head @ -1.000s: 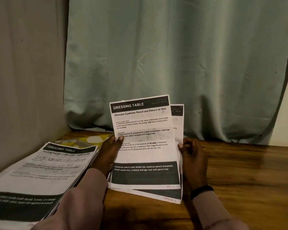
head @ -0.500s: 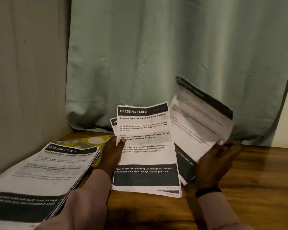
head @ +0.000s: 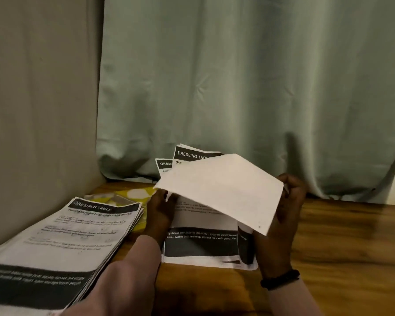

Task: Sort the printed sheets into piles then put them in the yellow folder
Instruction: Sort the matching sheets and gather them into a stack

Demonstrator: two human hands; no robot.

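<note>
White blank-side sheet [head: 224, 190] in right hand's [head: 281, 215] pinching grip, left hand [head: 161, 209] clasping fanned sheets [head: 201, 233].

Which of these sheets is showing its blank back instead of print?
The sheet in the right hand, the blank-side sheet, tilted across the printed sheets in the left hand.

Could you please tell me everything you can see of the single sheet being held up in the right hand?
The single sheet is thin white paper showing its blank back, with only a few faint specks. It is tilted and slightly curved, held above the wooden table in front of the green curtain. The right hand grips its right edge. It overlaps the printed sheets that the left hand holds, hiding their middle. Its left corner reaches towards the left hand; whether they touch is unclear.
</note>
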